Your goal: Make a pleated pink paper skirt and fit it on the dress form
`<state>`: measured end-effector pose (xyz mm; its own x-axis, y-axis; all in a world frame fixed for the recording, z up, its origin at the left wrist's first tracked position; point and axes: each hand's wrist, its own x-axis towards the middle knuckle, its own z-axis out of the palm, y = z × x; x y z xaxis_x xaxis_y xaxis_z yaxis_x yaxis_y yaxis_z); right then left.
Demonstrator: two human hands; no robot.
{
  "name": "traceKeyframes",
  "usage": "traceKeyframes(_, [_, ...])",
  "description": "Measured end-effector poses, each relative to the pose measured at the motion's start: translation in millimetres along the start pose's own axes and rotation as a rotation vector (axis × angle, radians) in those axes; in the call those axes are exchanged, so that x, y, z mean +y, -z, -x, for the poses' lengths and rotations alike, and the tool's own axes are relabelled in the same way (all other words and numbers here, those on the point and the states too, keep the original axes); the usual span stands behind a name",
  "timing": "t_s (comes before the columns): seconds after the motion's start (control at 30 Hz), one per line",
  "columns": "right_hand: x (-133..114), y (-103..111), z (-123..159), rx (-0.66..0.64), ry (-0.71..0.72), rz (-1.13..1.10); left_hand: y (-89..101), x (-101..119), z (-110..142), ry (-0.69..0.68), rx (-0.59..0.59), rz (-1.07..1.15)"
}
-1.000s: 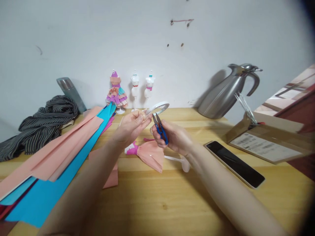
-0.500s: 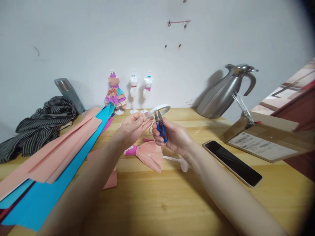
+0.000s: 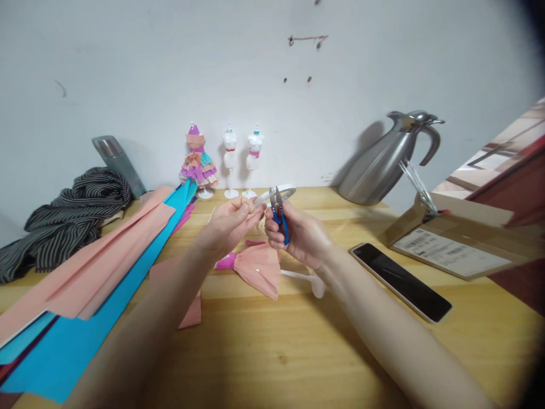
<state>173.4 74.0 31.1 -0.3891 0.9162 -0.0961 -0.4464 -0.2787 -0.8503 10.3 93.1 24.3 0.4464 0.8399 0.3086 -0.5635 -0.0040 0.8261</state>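
My left hand pinches the free end of a narrow white tape strip between thumb and fingers. In my right hand are blue-handled thread snips, their blades pointing up at the strip. The white tape roll stands just behind the snips and appears to be held by the same hand; that grip is partly hidden. Below both hands a small dress form in a peach crepe-paper skirt lies on its side, its magenta waist to the left and its white stand to the right.
Peach paper and blue paper lie on the left beside a striped cloth and a flask. A dressed form and two white forms stand behind. Phone, cardboard box and steel jug are right.
The snips have risen slightly and their blades now cross the tape strip near the roll, with the tips closer together. My left hand keeps its pinch on the tape.
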Motion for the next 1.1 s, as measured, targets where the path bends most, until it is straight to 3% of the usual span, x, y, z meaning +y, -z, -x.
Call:
traceKeyframes(0.3, [0.1,0.9,-0.4,0.019,0.023,-0.004,0.8,5.3,0.5,0.023,0.064,0.026])
traceKeyframes(0.53, [-0.7,3.1,-1.3,0.068,0.026,0.037,3.5,4.1,0.1,0.044,0.062,0.02])
traceKeyframes(1.1, [4.5,8.0,-6.5,0.035,0.015,0.089,9.2,-4.1,1.2,0.055,0.008,0.02])
